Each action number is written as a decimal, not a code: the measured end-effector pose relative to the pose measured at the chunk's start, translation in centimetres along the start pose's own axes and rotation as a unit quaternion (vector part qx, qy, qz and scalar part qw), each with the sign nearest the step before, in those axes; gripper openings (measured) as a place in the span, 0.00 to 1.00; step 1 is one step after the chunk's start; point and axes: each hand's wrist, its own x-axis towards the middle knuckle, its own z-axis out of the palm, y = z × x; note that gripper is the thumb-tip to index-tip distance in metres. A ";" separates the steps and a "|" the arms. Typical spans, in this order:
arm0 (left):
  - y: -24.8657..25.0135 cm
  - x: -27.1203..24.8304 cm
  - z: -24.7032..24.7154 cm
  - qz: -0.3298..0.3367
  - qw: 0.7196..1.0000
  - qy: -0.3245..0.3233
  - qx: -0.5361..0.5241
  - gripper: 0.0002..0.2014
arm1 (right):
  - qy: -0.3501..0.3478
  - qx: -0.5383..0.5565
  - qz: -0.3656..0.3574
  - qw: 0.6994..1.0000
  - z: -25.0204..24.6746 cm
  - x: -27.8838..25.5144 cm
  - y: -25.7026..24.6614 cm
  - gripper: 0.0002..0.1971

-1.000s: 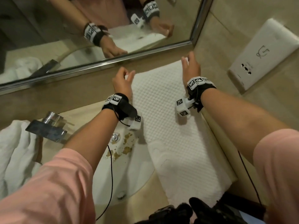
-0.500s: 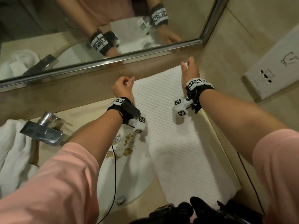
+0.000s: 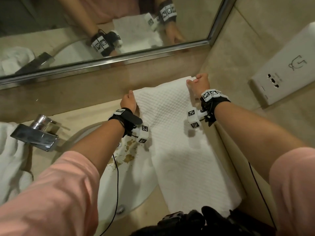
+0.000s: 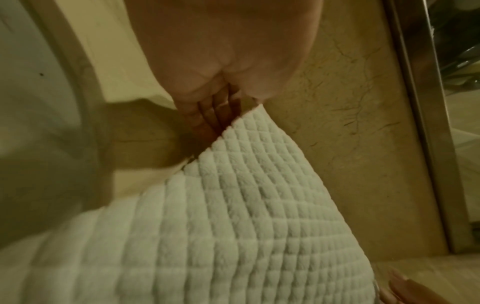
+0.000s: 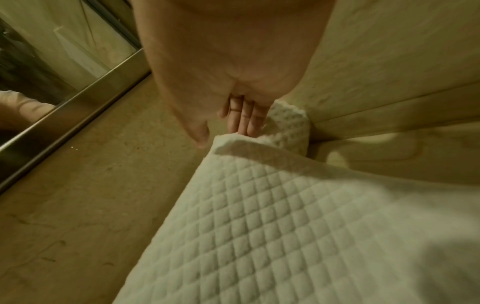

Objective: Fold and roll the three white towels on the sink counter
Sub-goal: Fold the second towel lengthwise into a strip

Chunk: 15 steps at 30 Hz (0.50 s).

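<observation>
A white quilted towel with a waffle-grid texture (image 3: 179,142) is laid lengthwise on the beige stone sink counter (image 3: 81,103), its near part draped over the right edge of the white oval basin (image 3: 122,181). Its far left corner is pinched by the left hand (image 3: 128,102) — thumb on top, fingers (image 4: 207,115) curled underneath, as seen from the left wrist view. The far right corner is gripped by the right hand (image 3: 199,85), fingers (image 5: 244,117) tucked behind the edge, which is lifted and curled a bit toward the wall. The far edge is held just off the counter, close under the metal-framed mirror (image 3: 102,31).

A chrome square faucet (image 3: 36,133) is seen on the left side — beside it, a second, crumpled white towel (image 3: 10,159) is piled. A white wall outlet plate (image 3: 286,68) is mounted to the right.
</observation>
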 end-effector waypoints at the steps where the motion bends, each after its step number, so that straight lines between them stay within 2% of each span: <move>1: -0.4 -0.1 0.3 -0.015 1.000 -0.024 -0.008 0.31 | 0.010 0.007 0.001 1.000 -0.1 -0.4 0.7 0.18; 3: -1.8 0.3 1.3 -0.041 0.998 -0.054 -0.017 0.38 | 0.013 -0.002 0.008 1.000 -0.7 -1.4 1.7 0.16; 5: -3.4 1.0 2.3 -0.059 0.996 -0.061 -0.025 0.41 | 0.008 -0.018 0.022 1.000 -1.5 -2.3 2.6 0.11; 6: -3.7 0.6 2.4 -0.069 0.995 -0.062 -0.026 0.41 | -0.001 -0.042 0.035 0.999 -2.0 -3.1 2.9 0.08; 9: -4.6 -1.3 2.4 -0.083 0.994 -0.071 -0.013 0.35 | -0.082 -0.154 0.072 0.982 -2.7 -4.7 5.0 0.14; 12: -6.1 -2.3 2.4 -0.089 0.992 -0.094 0.001 0.30 | -0.146 -0.263 0.109 0.947 -3.5 -7.2 6.8 0.04; 15: -7.7 -2.4 2.3 -0.111 0.988 -0.105 0.014 0.20 | -0.184 -0.324 0.100 0.923 -4.1 -9.3 8.3 0.14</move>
